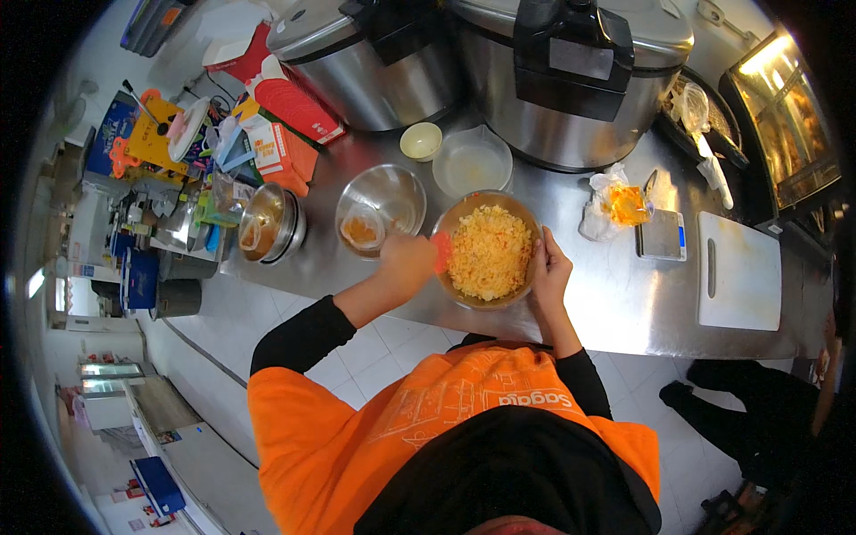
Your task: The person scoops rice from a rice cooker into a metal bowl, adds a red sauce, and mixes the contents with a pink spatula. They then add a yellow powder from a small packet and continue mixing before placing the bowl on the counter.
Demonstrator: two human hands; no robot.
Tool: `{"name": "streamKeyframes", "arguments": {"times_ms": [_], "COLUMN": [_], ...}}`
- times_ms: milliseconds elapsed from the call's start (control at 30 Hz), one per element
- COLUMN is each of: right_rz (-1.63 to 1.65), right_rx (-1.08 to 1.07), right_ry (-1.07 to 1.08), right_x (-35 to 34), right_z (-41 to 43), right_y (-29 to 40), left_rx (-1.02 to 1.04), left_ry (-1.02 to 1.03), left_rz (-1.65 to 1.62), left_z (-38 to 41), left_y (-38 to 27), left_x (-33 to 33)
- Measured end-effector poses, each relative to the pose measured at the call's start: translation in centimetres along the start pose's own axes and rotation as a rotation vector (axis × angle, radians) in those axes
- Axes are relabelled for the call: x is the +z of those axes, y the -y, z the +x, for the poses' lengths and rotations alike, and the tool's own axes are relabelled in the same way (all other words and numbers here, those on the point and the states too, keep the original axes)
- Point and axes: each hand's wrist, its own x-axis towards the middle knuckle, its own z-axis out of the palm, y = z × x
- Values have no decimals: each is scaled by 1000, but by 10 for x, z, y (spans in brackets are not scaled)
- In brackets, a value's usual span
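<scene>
A metal mixing bowl [491, 305] full of orange-tinted cooked rice [491, 254] stands near the front edge of the steel counter. My left hand [406, 264], slightly blurred, is closed around a red utensil [442, 252], perhaps a spatula or rice paddle. The utensil's head meets the rice at the bowl's left side. With the fingers of my right hand [552, 264] I grip the bowl's right rim. Beyond my left hand sits a second metal bowl [409, 184], with a small clear container [362, 226] of orange-brown contents inside it.
Two large rice cookers [562, 134] line the back. Behind the bowls are a translucent container [472, 160] and a cream bowl [421, 142]. Stacked metal bowls [294, 231] stand left. Rightward lie a plastic bag [597, 217], a digital scale [659, 235] and a white cutting board [742, 271]. Someone's dark-clothed legs [742, 421] show lower right.
</scene>
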Motion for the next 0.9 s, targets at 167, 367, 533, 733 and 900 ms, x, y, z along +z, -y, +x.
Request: {"name": "streamKeyframes", "arguments": {"times_ms": [167, 367, 533, 733, 900], "right_rz": [69, 140, 102, 191, 159], "right_rx": [-28, 84, 103, 174, 126], "right_ry": [-33, 26, -24, -62, -111], "right_x": [5, 0, -2, -4, 2], "right_z": [-4, -3, -3, -8, -13], "right_y": [-9, 0, -17, -16, -10], "left_rx": [46, -28, -209, -247, -334], "left_ry": [59, 370, 621, 146, -158], "left_rz": [-458, -1303, -1854, -1373, -700], "left_z": [2, 26, 20, -7, 9], "left_y": [-19, -19, 6, 6, -65], "left_x": [31, 80, 61, 39, 52]}}
